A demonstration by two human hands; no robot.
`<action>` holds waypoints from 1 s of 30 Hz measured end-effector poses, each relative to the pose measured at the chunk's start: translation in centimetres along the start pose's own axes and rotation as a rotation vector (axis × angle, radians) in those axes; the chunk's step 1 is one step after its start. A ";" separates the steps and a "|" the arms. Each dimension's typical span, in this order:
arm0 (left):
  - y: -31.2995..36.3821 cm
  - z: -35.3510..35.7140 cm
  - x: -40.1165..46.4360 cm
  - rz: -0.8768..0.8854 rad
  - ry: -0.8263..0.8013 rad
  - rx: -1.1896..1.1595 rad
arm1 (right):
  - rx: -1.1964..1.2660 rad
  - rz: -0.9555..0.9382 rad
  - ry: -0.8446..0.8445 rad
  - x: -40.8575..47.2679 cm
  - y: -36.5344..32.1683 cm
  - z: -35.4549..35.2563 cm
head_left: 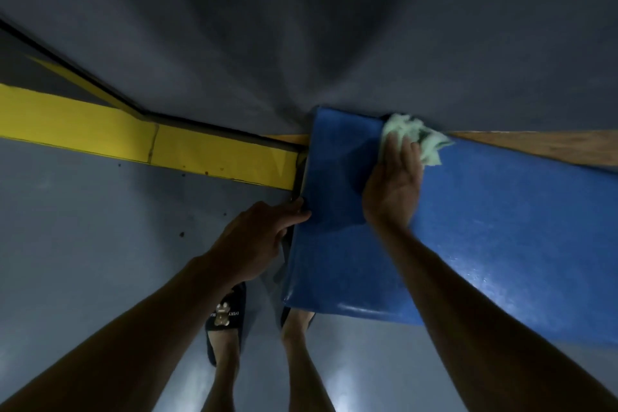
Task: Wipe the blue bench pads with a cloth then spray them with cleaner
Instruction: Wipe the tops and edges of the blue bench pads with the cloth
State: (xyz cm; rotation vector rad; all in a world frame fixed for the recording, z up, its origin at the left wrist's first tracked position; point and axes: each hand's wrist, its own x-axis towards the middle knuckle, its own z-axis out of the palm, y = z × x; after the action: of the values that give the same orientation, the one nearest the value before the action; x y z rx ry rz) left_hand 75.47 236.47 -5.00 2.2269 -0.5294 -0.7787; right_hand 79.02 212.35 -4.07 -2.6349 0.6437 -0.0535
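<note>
Feet in dark slippers [224, 318] stand on the grey floor [100, 244] nearest the camera, just beside the front corner of the blue pad [485, 227]. Both forearms reach forward over them. The left hand [257, 241] sits at the pad's left edge, fingers curled round that edge in a steadying grip. Further out, the right hand [394, 184] lies flat with fingers straight, pressing a pale green cloth [414, 137] onto the pad's far end, close to the grey wall [301, 27]. The cloth is bunched, partly sticking out past the fingertips. A strip of bare wood [535, 144] shows behind the pad, and a yellow beam [133, 140] runs off to the left. No spray bottle is in view.

Wiping looks to be under way at the far corner. To do it well, I would flatten the cloth under the whole palm, pull it toward the body in overlapping strokes, and let the left hand brace the pad so it does not shift.
</note>
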 end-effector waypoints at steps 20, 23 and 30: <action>0.7 0.0 -0.4 -0.068 0.002 0.015 | -0.249 -0.555 -0.225 1.9 -4.4 2.2; 0.8 -0.1 -0.4 -0.005 0.010 0.034 | -0.237 -0.683 -0.316 -2.9 -2.3 1.1; 1.4 -0.2 -0.7 0.004 -0.009 0.044 | -0.312 -0.954 -0.413 -2.9 0.9 -0.8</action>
State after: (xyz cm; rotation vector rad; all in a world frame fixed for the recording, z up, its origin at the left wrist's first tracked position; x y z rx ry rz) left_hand 74.91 236.05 -3.64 2.2625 -0.5606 -0.7823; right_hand 76.01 212.64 -3.55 -2.8541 -0.8119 0.3232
